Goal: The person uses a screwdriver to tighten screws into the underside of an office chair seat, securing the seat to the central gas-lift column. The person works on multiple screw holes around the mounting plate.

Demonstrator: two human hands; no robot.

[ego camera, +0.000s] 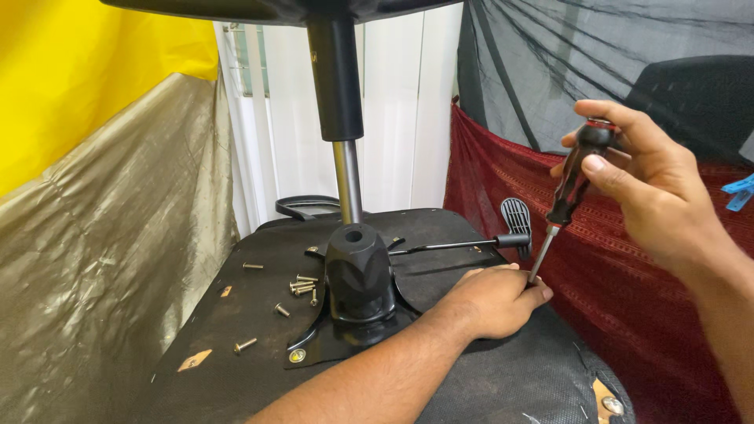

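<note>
An upturned office chair seat (236,322) lies in front of me, black underside up. A black tilt mechanism (360,276) is mounted on it, with the gas cylinder (338,86) rising from it. My right hand (652,180) grips the black and red handle of a screwdriver (569,184), which slants down to the left. My left hand (491,300) rests on the seat's right edge and pinches the screwdriver's metal shaft near its tip. The tip itself is hidden by my fingers.
Several loose screws (302,286) lie on the seat left of the mechanism. A lever with a black paddle handle (514,220) sticks out to the right. Red cloth (620,267) hangs on the right, a gold and yellow sheet (102,196) on the left.
</note>
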